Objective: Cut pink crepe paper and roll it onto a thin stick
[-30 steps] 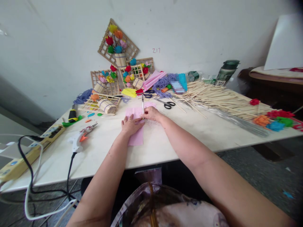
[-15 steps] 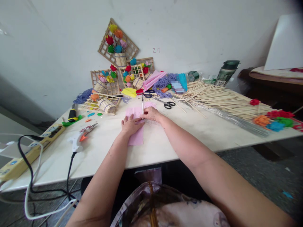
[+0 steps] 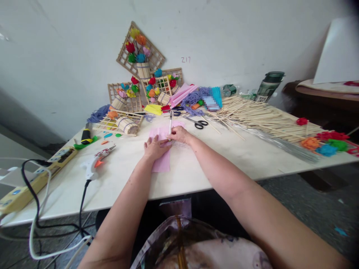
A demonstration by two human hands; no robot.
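A sheet of pink paper lies on the white table in front of me. My left hand rests on it with fingers spread, pressing it flat. Close beside, my right hand grips a slim white pen that stands nearly upright. Its tip is down by my left fingertips, and I cannot make out exactly what it touches. Part of the paper is hidden under both hands.
Black scissors lie just behind my right hand. To the left are a hot glue gun, a utility knife and a power strip. Wooden sticks are heaped at right. Lattice panels with paper flowers stand at the back.
The pen and my right hand have shifted very slightly to the right. My left hand stays on the paper.
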